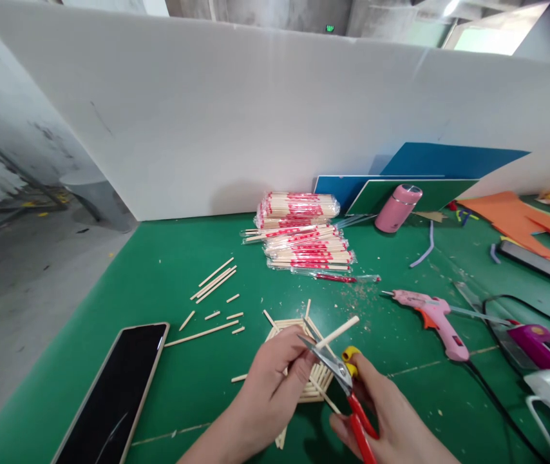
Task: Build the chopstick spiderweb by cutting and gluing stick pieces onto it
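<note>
My left hand [275,377] is closed in a pinch on a thin wooden stick [337,333] that points up to the right. My right hand [381,412] is wrapped round the red handles of a pair of shears [340,372], whose metal blades are set across the stick near my left fingertips. Under both hands, on the green table [169,270], lies a flat panel of glued sticks [316,374]. Loose cut sticks [214,282] are scattered to the left.
Packs of wrapped chopsticks [304,238] are stacked at the back. A phone [115,393] lies front left. A pink glue gun [432,317], its black cord, a purple tool [543,354], a pink bottle [397,207] and coloured sheets sit right. A white partition stands behind.
</note>
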The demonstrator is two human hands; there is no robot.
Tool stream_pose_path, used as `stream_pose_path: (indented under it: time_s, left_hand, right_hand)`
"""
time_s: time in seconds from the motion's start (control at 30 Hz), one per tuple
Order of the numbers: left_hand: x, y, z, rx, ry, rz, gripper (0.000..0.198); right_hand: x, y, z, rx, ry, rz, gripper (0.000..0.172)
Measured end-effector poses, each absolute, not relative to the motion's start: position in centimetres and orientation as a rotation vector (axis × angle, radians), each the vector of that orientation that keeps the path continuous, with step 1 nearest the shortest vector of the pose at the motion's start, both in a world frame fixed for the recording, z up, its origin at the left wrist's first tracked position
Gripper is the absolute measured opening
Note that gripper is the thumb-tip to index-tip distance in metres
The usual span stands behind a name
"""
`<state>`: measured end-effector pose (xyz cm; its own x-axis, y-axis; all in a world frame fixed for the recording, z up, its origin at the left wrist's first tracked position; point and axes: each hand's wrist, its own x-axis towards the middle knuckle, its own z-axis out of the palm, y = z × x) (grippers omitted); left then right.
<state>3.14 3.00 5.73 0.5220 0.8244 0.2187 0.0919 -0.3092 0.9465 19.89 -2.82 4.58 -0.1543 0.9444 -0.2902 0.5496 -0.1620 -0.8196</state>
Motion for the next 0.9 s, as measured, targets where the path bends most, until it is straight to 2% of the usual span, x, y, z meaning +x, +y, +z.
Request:
stream_pose_path:
  time_s: [0.17, 0.27, 0.43, 0.63, 0.9]
  left_hand:
    - [3.0, 3.2, 5.7, 1.988, 0.759, 0.962, 0.021]
    - [2.9, 3.2, 5.8, 2.036, 0.736, 0.999, 0.02]
    - [2.9, 3.2, 5.7, 1.841, 0.73, 0.9, 0.022]
    - [3.0, 3.3, 5.3, 1.689, 0.681, 0.867, 0.025]
    - [3.4, 2.3, 5.0, 1.663, 0.814, 0.878, 0.024]
  right_hand:
    - [19.7, -3.0, 5.7, -1.725, -1.69, 1.291, 0.041]
    - [19.8, -3.3, 6.1, -1.715, -1.703, 1.289, 0.039]
    - [19.9, -3.4, 6.0, -1.703, -1.656, 1.255, 0.036]
    - [19.8, -3.0, 5.4, -1.592, -1.632, 1.4, 0.038]
    - [19.8, -2.9, 5.0, -1.694, -1.662, 1.378, 0.034]
